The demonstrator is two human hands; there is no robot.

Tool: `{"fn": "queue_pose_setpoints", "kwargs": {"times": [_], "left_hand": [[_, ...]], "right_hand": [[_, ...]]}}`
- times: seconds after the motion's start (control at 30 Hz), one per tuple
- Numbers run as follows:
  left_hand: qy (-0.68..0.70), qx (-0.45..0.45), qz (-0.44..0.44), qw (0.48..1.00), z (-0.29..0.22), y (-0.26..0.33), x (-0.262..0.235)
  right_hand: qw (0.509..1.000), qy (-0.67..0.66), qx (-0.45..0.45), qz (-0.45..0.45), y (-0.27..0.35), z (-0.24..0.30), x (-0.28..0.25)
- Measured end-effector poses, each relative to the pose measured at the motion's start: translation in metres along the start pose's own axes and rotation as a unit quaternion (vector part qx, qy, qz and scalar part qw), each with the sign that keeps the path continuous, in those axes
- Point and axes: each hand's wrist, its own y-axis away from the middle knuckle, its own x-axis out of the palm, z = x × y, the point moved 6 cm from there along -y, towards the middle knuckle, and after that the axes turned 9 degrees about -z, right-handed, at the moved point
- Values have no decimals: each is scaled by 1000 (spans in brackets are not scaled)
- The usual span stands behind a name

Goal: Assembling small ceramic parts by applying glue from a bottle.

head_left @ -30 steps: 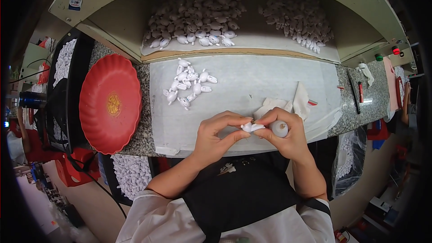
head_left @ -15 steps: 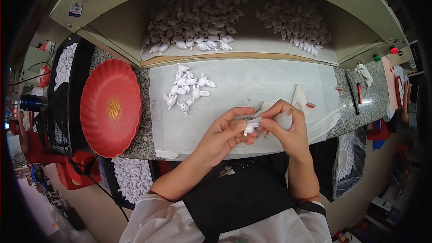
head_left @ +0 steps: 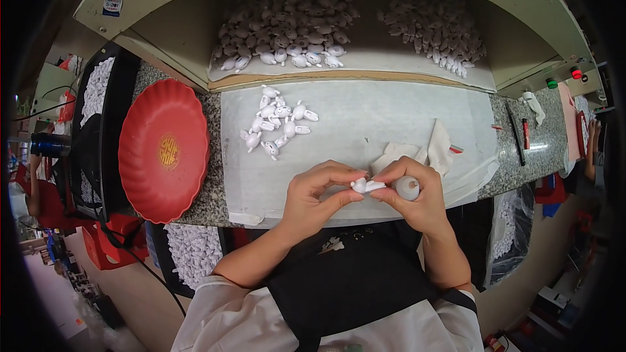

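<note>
In front of my chest, both hands hold a small white plastic figurine (head_left: pixel 359 186) between them. The thumb and fingertips of my left hand (head_left: pixel 310 199) pinch its rounded end. My right hand (head_left: pixel 422 205) grips the other, slimmer end with its fingertips. Tucked in my right palm is a translucent whitish bulb-shaped bottle (head_left: pixel 407 188). A crumpled off-white cloth (head_left: pixel 438 148) lies just beyond my right hand. Farther left, a loose cluster of similar white figurines (head_left: pixel 279 112) rests on the white sheet (head_left: pixel 352 117); some show long ears and printed faces.
Behind the sheet, an open-fronted cabinet (head_left: pixel 171 49) shelters two heaps of white parts. A red scalloped tray (head_left: pixel 140 186) stands at left. A black stick (head_left: pixel 515 134) and a red marker (head_left: pixel 525 132) lie right. Bins of white pieces (head_left: pixel 194 251) sit below the table edge.
My left fingers have closed in from a looser spread, and the figurine has turned to lie more level. The bulb bottle has shifted slightly in my right palm. The view has moved slightly.
</note>
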Motion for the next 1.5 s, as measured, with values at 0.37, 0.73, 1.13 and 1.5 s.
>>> {"fn": "queue_pose_setpoints", "kwargs": {"times": [0.37, 0.73, 1.13, 1.5], "left_hand": [[-5, -35, -1, 999, -1, 2, -4], [224, -262, -4, 939, 14, 1, 2], [161, -223, -25, 961, 15, 3, 5], [-113, -3, 8, 994, -2, 5, 1]], "right_hand": [[999, -14, 35, -3, -1, -7, 6], [989, -128, 67, -22, -17, -3, 16], [996, -81, 21, -7, -9, -7, 5], [999, 17, -38, 16, -1, -2, 2]]}}
